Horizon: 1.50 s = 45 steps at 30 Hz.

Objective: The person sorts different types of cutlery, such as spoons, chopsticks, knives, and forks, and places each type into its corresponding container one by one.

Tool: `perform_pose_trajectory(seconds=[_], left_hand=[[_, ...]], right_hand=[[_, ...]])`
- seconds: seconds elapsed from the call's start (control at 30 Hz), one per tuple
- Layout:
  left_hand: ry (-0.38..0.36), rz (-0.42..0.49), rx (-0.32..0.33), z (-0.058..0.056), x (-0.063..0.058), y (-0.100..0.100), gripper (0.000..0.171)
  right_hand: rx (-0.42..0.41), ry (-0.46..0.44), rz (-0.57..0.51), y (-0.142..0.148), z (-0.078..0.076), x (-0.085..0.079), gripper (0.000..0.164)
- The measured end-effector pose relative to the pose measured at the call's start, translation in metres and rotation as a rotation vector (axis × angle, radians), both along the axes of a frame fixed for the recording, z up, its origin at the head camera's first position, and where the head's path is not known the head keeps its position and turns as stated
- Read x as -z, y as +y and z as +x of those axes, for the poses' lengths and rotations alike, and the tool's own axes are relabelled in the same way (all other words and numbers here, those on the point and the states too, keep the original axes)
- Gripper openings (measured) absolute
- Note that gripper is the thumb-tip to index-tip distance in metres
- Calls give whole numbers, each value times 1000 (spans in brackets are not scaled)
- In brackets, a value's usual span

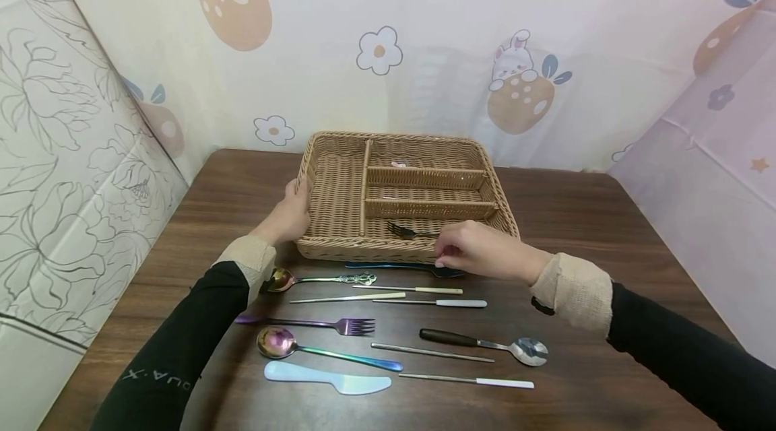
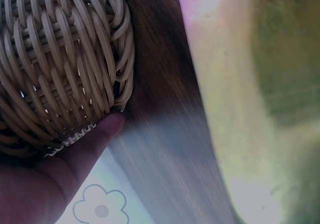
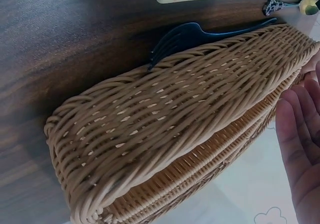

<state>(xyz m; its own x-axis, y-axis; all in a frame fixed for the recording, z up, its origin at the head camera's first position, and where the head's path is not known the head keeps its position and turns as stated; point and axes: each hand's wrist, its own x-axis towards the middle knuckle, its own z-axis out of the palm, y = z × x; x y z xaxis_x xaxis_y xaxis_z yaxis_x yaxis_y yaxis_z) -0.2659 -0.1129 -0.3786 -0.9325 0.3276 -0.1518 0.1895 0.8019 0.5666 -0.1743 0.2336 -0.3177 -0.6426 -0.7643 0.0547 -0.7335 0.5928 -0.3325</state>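
Observation:
My left hand (image 1: 291,212) holds the left side of a divided wicker basket (image 1: 364,249), its thumb (image 2: 102,134) lying against the woven wall in the left wrist view. Over the basket's front rim is my right hand (image 1: 475,249), fingers pointing down. Its fingers (image 3: 290,129) look extended in the right wrist view, with nothing seen between them. A small dark fork (image 1: 402,231) lies in the front compartment, its handle end running behind the right hand. Just outside the front wall, a dark blue fork (image 3: 180,39) rests on the table, below the right hand in the head view.
Nearer on the wooden table (image 1: 200,215) lie a gold spoon (image 1: 281,281), several chopsticks (image 1: 451,303), a purple fork (image 1: 348,326), a rainbow spoon (image 1: 279,342), a light blue knife (image 1: 327,377) and a black-handled spoon (image 1: 527,351). A patterned curtain (image 1: 436,34) hangs behind.

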Motion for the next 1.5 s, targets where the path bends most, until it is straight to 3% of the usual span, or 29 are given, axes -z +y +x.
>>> perform_pose_trajectory(seconds=[0.43, 0.63, 0.8, 1.1, 1.5], left_hand=[[-17, 6, -13, 1, 1, 0, 71], [-17, 9, -20, 2, 2, 0, 71], [-6, 7, -10, 1, 2, 0, 71], [-1, 9, -7, 1, 0, 0, 71], [-12, 4, -8, 0, 0, 1, 69]], right_hand=[[-57, 21, -49, 2, 3, 17, 7], [-29, -71, 28, -1, 8, 27, 7], [-40, -28, 64, -1, 10, 37, 9], [-55, -96, 90, -1, 13, 44, 6], [-64, -81, 117, -1, 18, 61, 8]])
